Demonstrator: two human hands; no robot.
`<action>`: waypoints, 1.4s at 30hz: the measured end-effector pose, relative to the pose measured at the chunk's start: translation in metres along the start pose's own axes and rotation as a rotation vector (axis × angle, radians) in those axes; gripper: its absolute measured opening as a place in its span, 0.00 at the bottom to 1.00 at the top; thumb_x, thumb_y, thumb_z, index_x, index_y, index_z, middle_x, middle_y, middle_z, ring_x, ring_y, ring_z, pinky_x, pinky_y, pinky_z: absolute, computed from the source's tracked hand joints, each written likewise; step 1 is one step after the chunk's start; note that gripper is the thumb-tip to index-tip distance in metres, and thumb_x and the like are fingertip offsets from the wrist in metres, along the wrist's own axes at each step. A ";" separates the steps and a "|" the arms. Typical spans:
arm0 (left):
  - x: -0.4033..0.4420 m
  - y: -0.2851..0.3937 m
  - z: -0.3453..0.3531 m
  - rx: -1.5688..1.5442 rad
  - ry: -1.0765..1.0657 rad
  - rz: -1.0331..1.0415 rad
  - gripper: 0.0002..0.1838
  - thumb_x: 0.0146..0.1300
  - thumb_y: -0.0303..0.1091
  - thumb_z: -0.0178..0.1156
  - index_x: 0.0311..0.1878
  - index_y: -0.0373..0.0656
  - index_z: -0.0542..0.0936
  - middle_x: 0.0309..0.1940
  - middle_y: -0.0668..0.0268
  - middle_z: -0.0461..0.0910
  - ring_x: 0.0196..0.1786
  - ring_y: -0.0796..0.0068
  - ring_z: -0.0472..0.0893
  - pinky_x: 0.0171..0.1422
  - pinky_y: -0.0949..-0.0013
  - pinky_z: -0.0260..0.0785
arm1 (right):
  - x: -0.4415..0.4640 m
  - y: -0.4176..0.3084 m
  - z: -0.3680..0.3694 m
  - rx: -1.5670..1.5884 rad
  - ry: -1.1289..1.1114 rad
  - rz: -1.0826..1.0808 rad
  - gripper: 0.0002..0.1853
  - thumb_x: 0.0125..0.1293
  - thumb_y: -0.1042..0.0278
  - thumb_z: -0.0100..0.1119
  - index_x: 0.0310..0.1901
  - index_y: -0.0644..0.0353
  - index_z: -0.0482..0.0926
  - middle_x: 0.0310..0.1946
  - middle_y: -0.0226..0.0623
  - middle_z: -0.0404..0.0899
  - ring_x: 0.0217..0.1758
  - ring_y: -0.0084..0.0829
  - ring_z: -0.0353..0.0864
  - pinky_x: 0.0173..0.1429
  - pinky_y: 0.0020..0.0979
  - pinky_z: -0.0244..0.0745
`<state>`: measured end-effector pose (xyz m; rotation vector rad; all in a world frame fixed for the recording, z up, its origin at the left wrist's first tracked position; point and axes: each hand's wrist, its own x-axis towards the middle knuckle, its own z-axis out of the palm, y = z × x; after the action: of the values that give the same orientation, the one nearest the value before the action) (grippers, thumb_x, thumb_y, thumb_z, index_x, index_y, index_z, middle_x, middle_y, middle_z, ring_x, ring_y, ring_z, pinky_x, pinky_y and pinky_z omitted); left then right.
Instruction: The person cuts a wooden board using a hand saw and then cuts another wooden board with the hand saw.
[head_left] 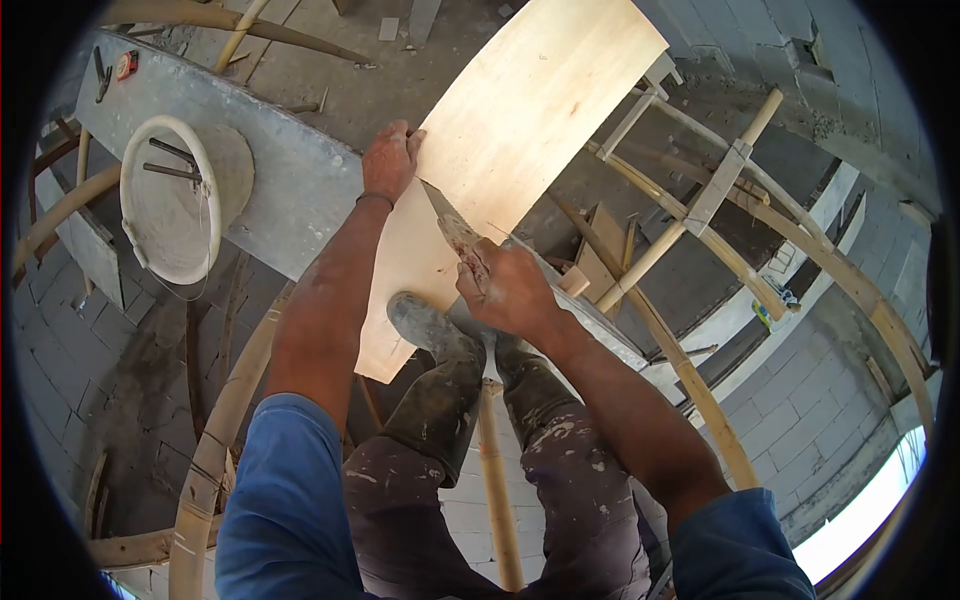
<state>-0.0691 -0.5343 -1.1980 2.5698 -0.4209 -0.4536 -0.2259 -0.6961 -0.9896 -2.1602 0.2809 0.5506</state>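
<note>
A pale, thin plywood sheet (530,110) lies across a long grey plank and reaches back toward my boots. My left hand (393,160) is closed on the sheet's left edge, with the thumb side against the wood. In my right hand (508,288) is the worn handle of a handsaw (450,222). The saw's blade points up and left, meeting the plywood close to my left hand. A cut line seems to run across the sheet at the blade. One rubber boot (420,318) rests on the near part of the plywood.
A whitish bucket (168,215) with dark-handled tools stands on the grey plank (290,140) at left. A red tape measure (126,65) and pliers (102,75) lie at its far end. Bamboo poles (640,265) form a frame at right; the floor lies well below.
</note>
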 end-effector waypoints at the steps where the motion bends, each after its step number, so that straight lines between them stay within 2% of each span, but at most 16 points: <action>1: 0.001 -0.006 0.006 0.003 0.003 -0.001 0.16 0.76 0.46 0.59 0.46 0.40 0.83 0.45 0.49 0.87 0.51 0.47 0.84 0.56 0.48 0.75 | 0.002 0.001 0.001 0.001 0.000 -0.004 0.15 0.63 0.65 0.65 0.39 0.72 0.80 0.23 0.59 0.80 0.28 0.62 0.83 0.37 0.53 0.80; 4: -0.005 -0.018 0.024 0.122 -0.057 -0.008 0.21 0.78 0.50 0.55 0.39 0.41 0.83 0.38 0.50 0.87 0.43 0.45 0.86 0.49 0.46 0.78 | 0.005 0.003 0.002 -0.016 -0.043 0.016 0.14 0.63 0.65 0.65 0.39 0.72 0.80 0.23 0.59 0.80 0.29 0.62 0.83 0.37 0.52 0.80; 6: -0.008 -0.019 0.031 0.145 0.063 -0.006 0.24 0.79 0.53 0.53 0.36 0.43 0.85 0.33 0.53 0.88 0.37 0.45 0.87 0.46 0.45 0.79 | 0.004 0.005 0.004 0.023 -0.009 0.006 0.14 0.63 0.66 0.65 0.38 0.72 0.80 0.23 0.59 0.80 0.29 0.61 0.84 0.35 0.50 0.80; 10: -0.005 -0.021 0.030 0.165 0.067 0.001 0.23 0.79 0.53 0.52 0.39 0.45 0.86 0.35 0.53 0.88 0.37 0.47 0.88 0.45 0.46 0.81 | -0.057 -0.003 -0.063 0.147 -0.107 0.140 0.11 0.66 0.69 0.64 0.36 0.71 0.79 0.21 0.54 0.79 0.22 0.47 0.84 0.31 0.40 0.76; 14: -0.005 -0.023 0.036 0.125 0.042 -0.031 0.24 0.79 0.54 0.51 0.41 0.46 0.88 0.36 0.53 0.89 0.38 0.45 0.88 0.46 0.46 0.81 | -0.062 -0.013 -0.070 0.183 -0.103 0.175 0.14 0.64 0.67 0.65 0.38 0.73 0.79 0.23 0.61 0.80 0.27 0.60 0.84 0.34 0.48 0.80; 16: -0.004 -0.026 0.037 0.136 0.057 -0.029 0.25 0.79 0.54 0.50 0.41 0.46 0.88 0.36 0.53 0.89 0.39 0.45 0.88 0.47 0.46 0.81 | -0.011 0.011 -0.031 0.137 -0.039 0.121 0.10 0.66 0.69 0.64 0.34 0.69 0.78 0.22 0.51 0.78 0.22 0.46 0.82 0.30 0.40 0.76; 19: 0.000 -0.024 0.038 0.085 0.086 -0.006 0.25 0.80 0.54 0.50 0.41 0.45 0.88 0.37 0.52 0.89 0.39 0.44 0.88 0.47 0.45 0.81 | 0.022 0.030 0.010 -0.009 0.033 -0.066 0.09 0.66 0.70 0.64 0.35 0.69 0.78 0.23 0.52 0.79 0.23 0.49 0.83 0.31 0.42 0.77; 22: 0.011 -0.026 0.028 0.110 0.010 -0.026 0.26 0.80 0.55 0.48 0.42 0.45 0.88 0.38 0.52 0.89 0.39 0.43 0.88 0.48 0.44 0.81 | -0.025 0.011 -0.028 0.005 -0.112 0.037 0.10 0.66 0.69 0.63 0.36 0.69 0.78 0.24 0.53 0.80 0.24 0.52 0.84 0.32 0.42 0.79; 24: -0.003 -0.021 0.030 0.110 -0.044 -0.076 0.26 0.80 0.55 0.49 0.42 0.45 0.88 0.38 0.51 0.89 0.40 0.44 0.88 0.48 0.45 0.81 | -0.067 -0.010 -0.064 0.082 -0.144 0.097 0.13 0.64 0.65 0.64 0.35 0.70 0.79 0.25 0.59 0.80 0.28 0.62 0.84 0.38 0.51 0.81; 27: -0.003 -0.021 0.030 0.089 -0.069 -0.094 0.24 0.81 0.54 0.48 0.50 0.52 0.90 0.43 0.51 0.89 0.44 0.43 0.87 0.51 0.46 0.80 | -0.053 -0.017 -0.068 0.124 -0.111 0.158 0.14 0.65 0.63 0.64 0.36 0.70 0.80 0.25 0.61 0.80 0.29 0.63 0.84 0.39 0.51 0.82; 31: 0.006 -0.019 0.023 0.149 -0.107 -0.134 0.24 0.81 0.54 0.48 0.49 0.51 0.90 0.42 0.51 0.89 0.43 0.43 0.87 0.50 0.46 0.80 | 0.046 0.027 0.031 -0.022 -0.007 0.017 0.13 0.65 0.65 0.66 0.36 0.70 0.78 0.21 0.57 0.78 0.25 0.57 0.82 0.33 0.44 0.79; 33: -0.003 -0.020 0.026 0.064 -0.030 -0.049 0.26 0.80 0.55 0.49 0.43 0.44 0.88 0.39 0.51 0.89 0.40 0.44 0.88 0.48 0.44 0.81 | 0.024 0.028 0.025 0.001 -0.006 0.034 0.13 0.65 0.66 0.66 0.35 0.70 0.78 0.21 0.57 0.78 0.25 0.58 0.82 0.33 0.45 0.79; 35: 0.003 -0.020 0.026 0.090 -0.045 -0.064 0.26 0.80 0.55 0.49 0.43 0.44 0.88 0.39 0.52 0.89 0.40 0.44 0.88 0.48 0.44 0.81 | -0.009 0.011 -0.018 0.067 -0.122 0.081 0.12 0.64 0.66 0.64 0.36 0.70 0.79 0.24 0.58 0.82 0.29 0.60 0.85 0.37 0.51 0.81; 37: -0.003 -0.022 0.030 0.114 -0.071 -0.107 0.26 0.80 0.55 0.49 0.43 0.44 0.88 0.39 0.52 0.89 0.39 0.44 0.88 0.48 0.44 0.81 | -0.063 -0.005 -0.061 0.110 -0.150 0.095 0.10 0.64 0.69 0.65 0.35 0.68 0.78 0.23 0.55 0.81 0.28 0.57 0.85 0.34 0.49 0.81; 40: -0.006 -0.026 0.034 0.079 -0.042 -0.068 0.26 0.80 0.55 0.49 0.43 0.45 0.88 0.39 0.52 0.89 0.39 0.44 0.88 0.48 0.44 0.81 | -0.060 -0.006 -0.064 0.158 -0.118 0.116 0.09 0.64 0.70 0.65 0.35 0.68 0.79 0.23 0.53 0.81 0.26 0.55 0.85 0.31 0.48 0.80; 42: -0.005 -0.025 0.034 0.060 0.010 -0.025 0.24 0.80 0.53 0.50 0.43 0.46 0.88 0.39 0.52 0.89 0.39 0.44 0.88 0.47 0.46 0.81 | -0.001 0.014 -0.018 0.075 -0.087 0.088 0.10 0.65 0.69 0.65 0.36 0.70 0.80 0.22 0.57 0.79 0.24 0.58 0.82 0.32 0.46 0.78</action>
<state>-0.0817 -0.5255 -1.2380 2.6373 -0.4045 -0.4428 -0.2273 -0.7185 -0.9895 -2.0535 0.3445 0.6715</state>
